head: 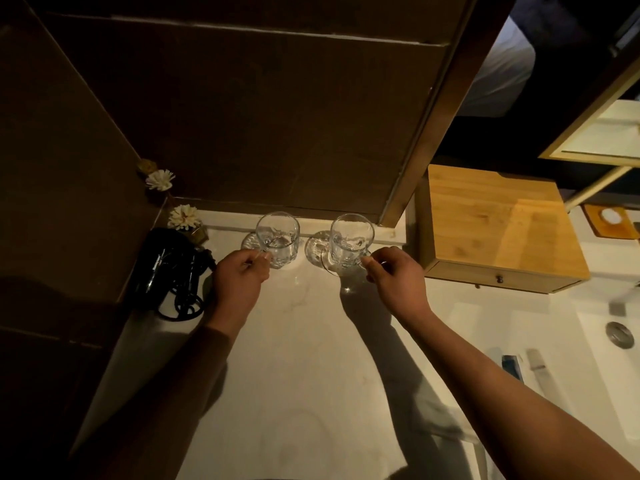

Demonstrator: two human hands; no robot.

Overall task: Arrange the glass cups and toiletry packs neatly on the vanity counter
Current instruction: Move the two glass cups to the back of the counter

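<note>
I see 2 glass cups standing upright near the back edge of the white vanity counter point(294, 358), side by side but apart, each with a clear round coaster behind it. My left hand point(239, 277) pinches the handle of the left glass cup point(278, 239) between thumb and fingers, closed on it. My right hand point(398, 277) does the same on the handle of the right glass cup point(350, 241), fingertips clamped on the handle at the cup's right side. To the left, a black hair dryer point(166, 263) with its coiled cord lies against the dark wall, with white flowers point(183, 217) just behind it. To the right sits a wooden drawer box point(502, 230). At the far right, a blue toiletry pack point(512, 367) lies near the sink drain point(620, 335), well apart from the cups.
</note>
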